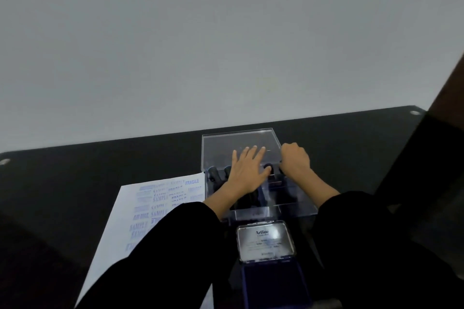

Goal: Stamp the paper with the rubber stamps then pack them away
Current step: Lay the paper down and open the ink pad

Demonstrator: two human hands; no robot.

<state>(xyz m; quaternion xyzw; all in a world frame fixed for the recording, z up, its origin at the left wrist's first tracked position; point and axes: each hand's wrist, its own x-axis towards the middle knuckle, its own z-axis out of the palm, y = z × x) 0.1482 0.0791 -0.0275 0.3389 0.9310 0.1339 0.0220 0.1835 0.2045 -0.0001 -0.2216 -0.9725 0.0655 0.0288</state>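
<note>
A clear plastic box (296, 208) stands on the black table with its lid (241, 140) tilted open at the back. Black-handled rubber stamps (213, 172) stand in a row inside. My left hand (247, 170) lies flat over the box with fingers straight, fingertips against the lid and thumb beside a stamp handle (269, 166). My right hand (295, 159) is curled at the box's right end, by the lid's edge, around what looks like a dark stamp handle (281, 171). The stamped paper (160, 198), printed with blue SAMPLE and FRAGILE marks, lies left of the box.
An open ink pad (273, 281) with its metal Artline lid (265, 241) raised sits just in front of the box. The table's far edge (326, 116) meets a grey wall. A dark object (447, 108) rises at the right.
</note>
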